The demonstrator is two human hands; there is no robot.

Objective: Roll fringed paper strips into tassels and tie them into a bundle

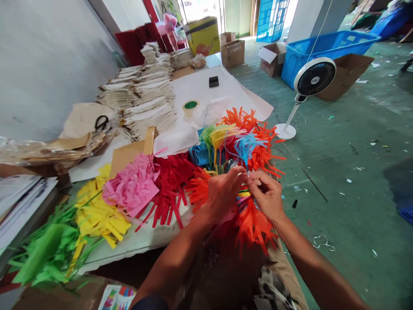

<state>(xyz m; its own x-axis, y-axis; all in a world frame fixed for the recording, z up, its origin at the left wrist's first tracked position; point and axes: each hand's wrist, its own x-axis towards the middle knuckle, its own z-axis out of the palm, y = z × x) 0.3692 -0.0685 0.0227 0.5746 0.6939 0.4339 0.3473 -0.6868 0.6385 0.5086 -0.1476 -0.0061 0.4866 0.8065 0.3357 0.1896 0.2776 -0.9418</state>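
Observation:
A light-blue paper tassel (247, 145) stands fringe-up above my hands, its twisted lower end between my fingertips. My left hand (222, 189) pinches at that end, and my right hand (266, 193) closes on it from the other side. The fingertips meet, so the exact grip is partly hidden. Below my hands an orange tassel (253, 221) hangs over my lap near a few coloured strips. Just beyond lie a yellow tassel (222, 137) and a heap of orange fringed paper (267, 148).
Pink (132, 185), dark red (167, 185), yellow (100, 211) and green fringed paper (48, 245) lie along the table's left. Behind are a clear plastic tray (177, 141), tape roll (191, 106), phone (213, 82) and stacked bags (148, 103). A fan (314, 77) stands right.

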